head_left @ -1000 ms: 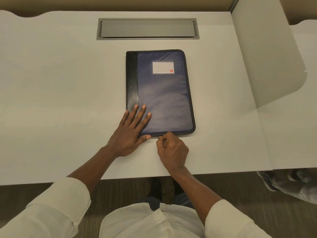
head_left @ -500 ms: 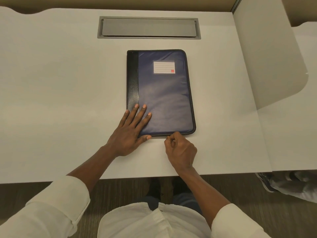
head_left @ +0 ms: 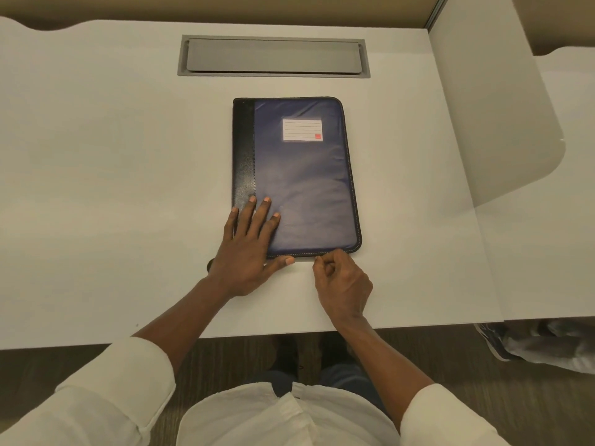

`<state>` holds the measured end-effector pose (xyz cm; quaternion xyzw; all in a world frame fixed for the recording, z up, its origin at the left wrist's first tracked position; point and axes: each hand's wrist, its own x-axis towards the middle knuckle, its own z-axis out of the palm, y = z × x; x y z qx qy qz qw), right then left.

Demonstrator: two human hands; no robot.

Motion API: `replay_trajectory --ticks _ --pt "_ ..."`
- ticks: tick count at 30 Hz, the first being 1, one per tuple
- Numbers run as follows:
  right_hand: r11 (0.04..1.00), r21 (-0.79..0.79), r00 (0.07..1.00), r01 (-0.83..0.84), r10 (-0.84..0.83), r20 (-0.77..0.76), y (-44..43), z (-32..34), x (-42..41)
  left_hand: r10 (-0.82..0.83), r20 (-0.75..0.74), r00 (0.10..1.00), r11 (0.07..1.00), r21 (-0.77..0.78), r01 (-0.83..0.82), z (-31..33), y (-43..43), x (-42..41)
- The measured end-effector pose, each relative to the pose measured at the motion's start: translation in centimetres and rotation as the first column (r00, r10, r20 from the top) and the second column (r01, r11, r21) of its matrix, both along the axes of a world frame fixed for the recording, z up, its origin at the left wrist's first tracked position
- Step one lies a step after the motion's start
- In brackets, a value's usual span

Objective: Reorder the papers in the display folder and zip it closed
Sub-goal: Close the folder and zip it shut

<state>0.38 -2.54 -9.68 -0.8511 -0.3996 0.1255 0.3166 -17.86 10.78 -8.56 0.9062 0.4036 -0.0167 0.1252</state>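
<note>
A dark blue display folder (head_left: 306, 188) with a black spine strip and a white label lies closed and flat on the white desk (head_left: 96, 188). My left hand (head_left: 248, 249) rests flat on its near left corner, fingers straight and spread. My right hand (head_left: 341, 281) sits at the folder's near edge, right of the middle, with fingers curled and thumb and forefinger pinched at the zip line; the zip pull itself is too small to make out. No papers show.
A grey cable hatch (head_left: 273, 56) is set into the desk behind the folder. A white divider panel (head_left: 492, 107) stands at the right. A small dark object (head_left: 211, 263) peeks out beside my left wrist. Another person's clothing (head_left: 541, 342) shows at lower right.
My right hand has slid to the right along the folder's near edge, toward its near right corner. My left hand has stayed pressed on the cover.
</note>
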Motion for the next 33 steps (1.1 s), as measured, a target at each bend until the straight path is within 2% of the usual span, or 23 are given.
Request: replay_trajectory --ticks 3,8,15,22,28,33 --pt "1.000 0.009 1.000 0.025 -0.025 -0.001 -0.2 0.3 -0.3 0.103 -0.028 0.994 0.995 0.005 -0.103 0.2 -1.1 3.1" --pt "0.999 0.040 1.000 0.016 -0.016 -0.003 -0.3 0.2 0.2 0.027 -0.027 0.999 0.993 0.113 -0.024 -0.8 -1.5 3.8" --pt "0.997 0.028 0.997 0.072 -0.072 0.002 -0.7 0.0 1.3 0.029 -0.084 0.996 0.987 0.157 -0.015 -1.4 -1.3 3.6" --pt "0.997 0.073 0.999 -0.025 0.023 0.035 -1.0 0.1 1.8 0.026 -0.047 0.999 0.987 0.158 -0.018 -1.4 -1.3 3.6" --pt "0.997 0.046 0.996 0.058 -0.061 0.070 -1.6 -0.1 4.6 0.028 -0.030 0.999 0.987 0.161 -0.023 -1.3 -1.4 3.5" --pt "0.997 0.029 0.995 0.065 -0.067 0.068 -1.6 0.0 4.9 0.054 -0.051 0.997 0.991 0.121 -0.048 -0.9 -1.6 4.0"
